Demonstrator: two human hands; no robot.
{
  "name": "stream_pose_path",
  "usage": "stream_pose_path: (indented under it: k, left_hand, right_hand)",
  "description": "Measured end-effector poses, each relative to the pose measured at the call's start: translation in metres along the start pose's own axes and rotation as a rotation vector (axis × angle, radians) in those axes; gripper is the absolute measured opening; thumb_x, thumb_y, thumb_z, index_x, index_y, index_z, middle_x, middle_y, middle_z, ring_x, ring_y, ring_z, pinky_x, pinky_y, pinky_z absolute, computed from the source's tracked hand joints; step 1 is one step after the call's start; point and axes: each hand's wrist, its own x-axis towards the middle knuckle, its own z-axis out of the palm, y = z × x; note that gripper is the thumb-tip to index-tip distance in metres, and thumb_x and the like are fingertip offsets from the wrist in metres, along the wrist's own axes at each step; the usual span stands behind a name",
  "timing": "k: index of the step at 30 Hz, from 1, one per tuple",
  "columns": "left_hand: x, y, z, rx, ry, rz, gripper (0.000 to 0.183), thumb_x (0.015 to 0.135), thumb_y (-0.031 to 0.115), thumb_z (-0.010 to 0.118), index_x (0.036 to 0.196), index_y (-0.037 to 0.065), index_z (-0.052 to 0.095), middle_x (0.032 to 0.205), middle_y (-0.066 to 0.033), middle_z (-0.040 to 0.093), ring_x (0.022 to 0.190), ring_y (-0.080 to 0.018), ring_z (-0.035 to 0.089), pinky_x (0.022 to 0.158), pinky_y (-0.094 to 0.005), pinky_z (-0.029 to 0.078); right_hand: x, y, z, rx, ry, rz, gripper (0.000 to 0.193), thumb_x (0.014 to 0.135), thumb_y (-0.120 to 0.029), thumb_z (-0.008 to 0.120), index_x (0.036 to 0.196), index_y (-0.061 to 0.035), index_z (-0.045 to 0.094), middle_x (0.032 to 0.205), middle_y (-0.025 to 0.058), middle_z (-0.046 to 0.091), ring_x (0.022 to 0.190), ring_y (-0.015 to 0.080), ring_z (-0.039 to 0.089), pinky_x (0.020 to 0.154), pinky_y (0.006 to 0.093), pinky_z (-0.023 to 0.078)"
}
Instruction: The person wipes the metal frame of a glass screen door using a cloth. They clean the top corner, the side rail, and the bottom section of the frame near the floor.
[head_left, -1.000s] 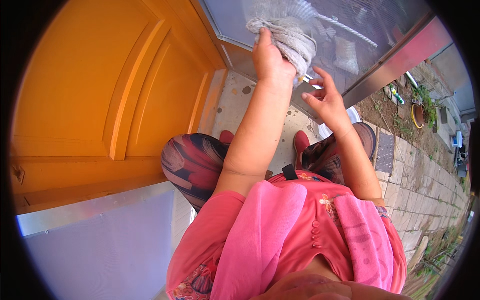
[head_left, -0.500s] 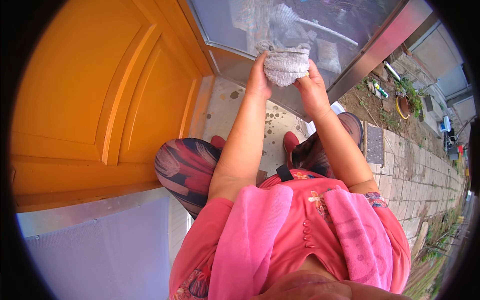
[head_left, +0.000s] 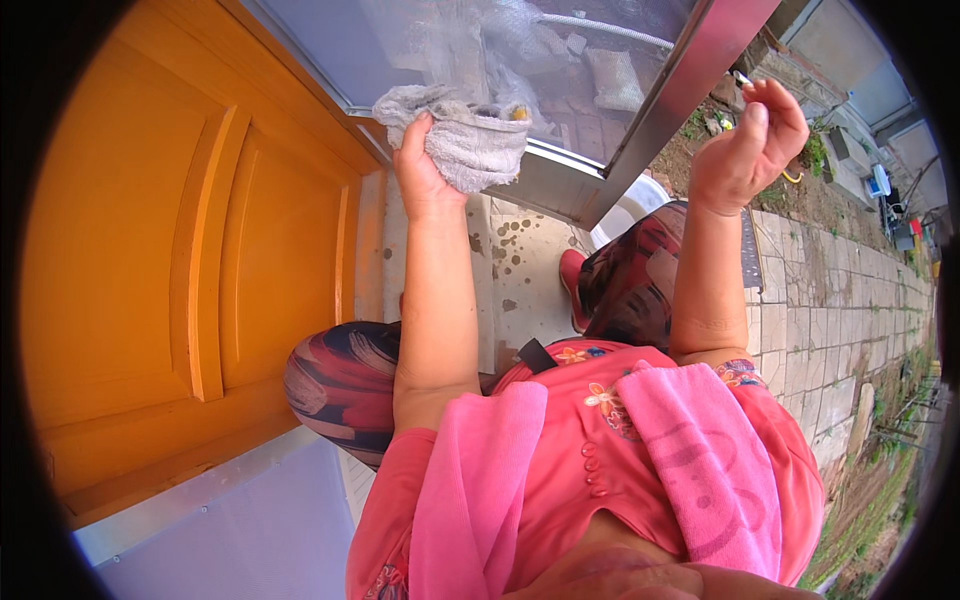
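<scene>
A crumpled, damp-looking grey cloth [head_left: 478,150] is held up in front of the glass pane by my left hand [head_left: 430,180], whose thumb lies over its near side. The cloth hangs bunched, and a small yellow patch shows at its right end. Out to the right, beyond the metal door frame [head_left: 662,135], my right hand [head_left: 742,155] is raised and apart from the cloth. Its fingers are loosely curved away from the thumb, and I see nothing in it.
An orange panelled door [head_left: 130,240] stands at my left. Below the glass is a pale floor [head_left: 530,300] with dark wet spots. A white basin [head_left: 640,205] sits beside my right knee. Paving [head_left: 810,290] and a strip of soil lie farther right.
My right hand has let go of the cloth and swung out to the right. My left hand has carried the cloth leftward, and more of the white basin shows.
</scene>
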Motion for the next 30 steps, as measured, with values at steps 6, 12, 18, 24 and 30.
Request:
stream_pose_path:
  k: [6, 12, 18, 24, 30]
  left_hand:
    - [-0.042, -0.025, 0.117, 0.196, -0.159, 0.344, 0.036, 0.09, 0.006, 0.058, 0.126, 0.0, 0.053, 0.109, -0.0131, 0.066, 0.102, -0.0243, 0.065, 0.09, -0.0392, 0.056]
    - [-0.059, -0.055, 0.176, 0.62, -0.604, 0.808, 0.054, 0.088, 0.014, 0.071, 0.134, -0.001, 0.049, 0.115, -0.0104, 0.061, 0.107, -0.0201, 0.059, 0.093, -0.0342, 0.049]
    - [-0.033, -0.106, 0.183, 1.306, -0.778, 1.648, 0.053, 0.076, 0.01, 0.072, 0.128, 0.007, 0.061, 0.12, -0.0132, 0.061, 0.112, -0.0341, 0.056, 0.1, -0.0431, 0.043]
    - [-0.034, -0.145, 0.108, 1.398, -0.834, 1.394, 0.04, 0.071, 0.005, 0.077, 0.11, 0.014, 0.074, 0.119, -0.0043, 0.067, 0.113, -0.0294, 0.059, 0.103, -0.045, 0.041]
    - [-0.036, -0.165, 0.022, 1.527, -0.978, 1.103, 0.033, 0.077, 0.004, 0.074, 0.109, 0.012, 0.073, 0.114, -0.0043, 0.069, 0.109, -0.0283, 0.063, 0.097, -0.0453, 0.046]
  right_hand:
    - [-0.007, 0.073, -0.049, 0.241, -0.241, 0.912, 0.054, 0.107, -0.043, 0.031, 0.127, -0.0019, 0.058, 0.117, 0.0126, 0.067, 0.104, 0.0195, 0.061, 0.093, 0.0368, 0.043]
    - [-0.054, 0.083, -0.054, 0.302, -0.357, 0.937, 0.046, 0.107, -0.039, 0.032, 0.115, -0.0042, 0.062, 0.096, 0.0025, 0.059, 0.086, 0.0116, 0.052, 0.075, 0.0287, 0.042]
    - [-0.075, 0.081, -0.049, 0.478, -0.324, 0.944, 0.052, 0.104, -0.034, 0.038, 0.146, -0.0037, 0.044, 0.141, 0.0095, 0.054, 0.129, 0.0203, 0.049, 0.109, 0.0363, 0.038]
    - [-0.061, 0.092, -0.071, 0.965, -0.27, 1.342, 0.07, 0.104, -0.055, 0.032, 0.14, 0.0022, 0.048, 0.137, 0.014, 0.058, 0.127, 0.0233, 0.055, 0.11, 0.0375, 0.039]
    - [-0.06, 0.09, -0.073, 1.384, -0.434, 1.296, 0.097, 0.096, -0.075, 0.013, 0.135, 0.0045, 0.051, 0.135, 0.0191, 0.059, 0.125, 0.0278, 0.057, 0.109, 0.0412, 0.04]
